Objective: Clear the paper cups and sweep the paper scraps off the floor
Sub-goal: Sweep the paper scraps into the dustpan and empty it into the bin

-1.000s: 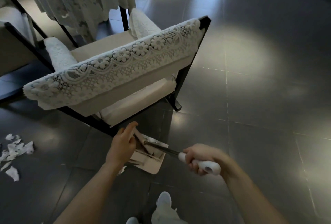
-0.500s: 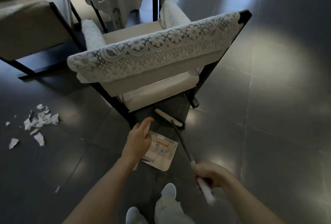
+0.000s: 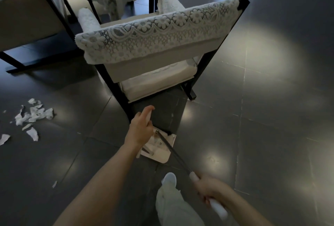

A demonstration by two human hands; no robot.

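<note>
I've got my left hand (image 3: 141, 129) curled on the dustpan (image 3: 160, 154) handle and my right hand (image 3: 210, 190) fisted round the broom (image 3: 179, 158) grip, both ready for those paper scraps (image 3: 33, 115), I reckon.

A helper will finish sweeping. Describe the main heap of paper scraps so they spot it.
Start at the lace-draped armchair. Left of it in view, on the floor, lies the heap of paper scraps. It is the tight white cluster; its neighbours are lone pieces.

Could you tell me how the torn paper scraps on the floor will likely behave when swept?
The paper scraps look thin and crumpled, so probably very light and floppy. On the glossy tiled floor they should slide easily; the tiny outlying bits may flutter aside.
</note>
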